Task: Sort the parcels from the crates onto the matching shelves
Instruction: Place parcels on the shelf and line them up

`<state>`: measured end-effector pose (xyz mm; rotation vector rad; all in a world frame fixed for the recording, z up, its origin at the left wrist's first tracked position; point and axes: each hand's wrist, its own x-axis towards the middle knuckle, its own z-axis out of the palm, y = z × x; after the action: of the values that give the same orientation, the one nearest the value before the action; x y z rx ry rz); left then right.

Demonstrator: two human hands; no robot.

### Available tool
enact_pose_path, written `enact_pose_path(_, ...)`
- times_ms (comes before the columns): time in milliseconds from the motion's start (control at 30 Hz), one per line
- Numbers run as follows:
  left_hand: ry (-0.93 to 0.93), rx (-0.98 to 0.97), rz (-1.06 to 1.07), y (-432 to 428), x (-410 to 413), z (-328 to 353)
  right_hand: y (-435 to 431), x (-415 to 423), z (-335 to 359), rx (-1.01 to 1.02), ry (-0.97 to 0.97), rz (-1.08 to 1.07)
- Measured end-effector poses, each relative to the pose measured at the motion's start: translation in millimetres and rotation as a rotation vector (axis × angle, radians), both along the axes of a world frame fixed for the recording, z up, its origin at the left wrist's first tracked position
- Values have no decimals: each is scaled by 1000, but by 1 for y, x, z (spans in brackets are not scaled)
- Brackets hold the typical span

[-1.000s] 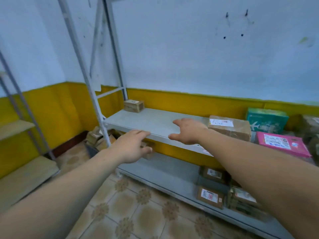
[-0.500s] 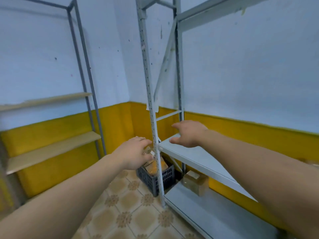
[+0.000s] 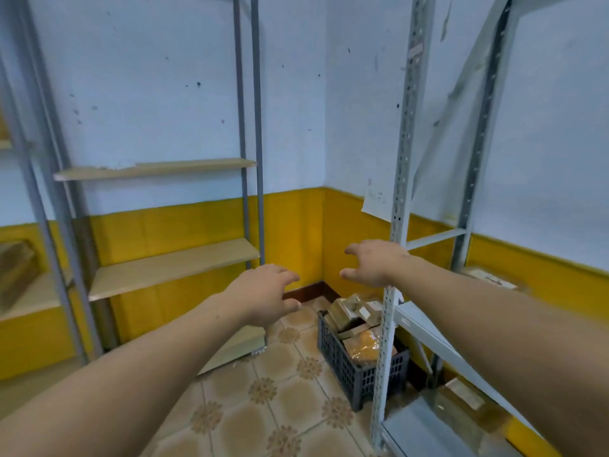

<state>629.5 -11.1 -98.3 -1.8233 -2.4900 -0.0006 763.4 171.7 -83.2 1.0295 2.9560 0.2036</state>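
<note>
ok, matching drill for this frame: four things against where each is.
Things: 1 crate, 2 paper sheet, 3 left hand, 4 wooden shelf.
Places: A hanging at the metal rack post; B on the floor in the corner; C in mid-air, holding nothing; D against the wall left of the corner.
Pairs: 1-B, 2-A, 3-C, 4-D.

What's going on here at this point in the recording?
A person sorting parcels has nothing in hand right now. The left hand and right hand are both stretched out in front, fingers loosely spread. Ahead in the corner, a dark plastic lattice crate sits on the tiled floor, full of brown cardboard parcels, partly behind a grey perforated metal shelf post.
</note>
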Motion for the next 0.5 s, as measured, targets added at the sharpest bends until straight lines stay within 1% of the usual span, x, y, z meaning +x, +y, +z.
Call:
enact_pose_path(133, 13, -8, -24, 40, -88, -4, 35, -81, -13, 36, -66, -18)
enact_pose_path(233, 25, -48, -72, 75, -140, -4, 63, -125, -18, 60, -111, -39)
enact_pose_path(500, -32, -57, -175, 182, -225, -28, 162, -197, -41, 81, -181, -100)
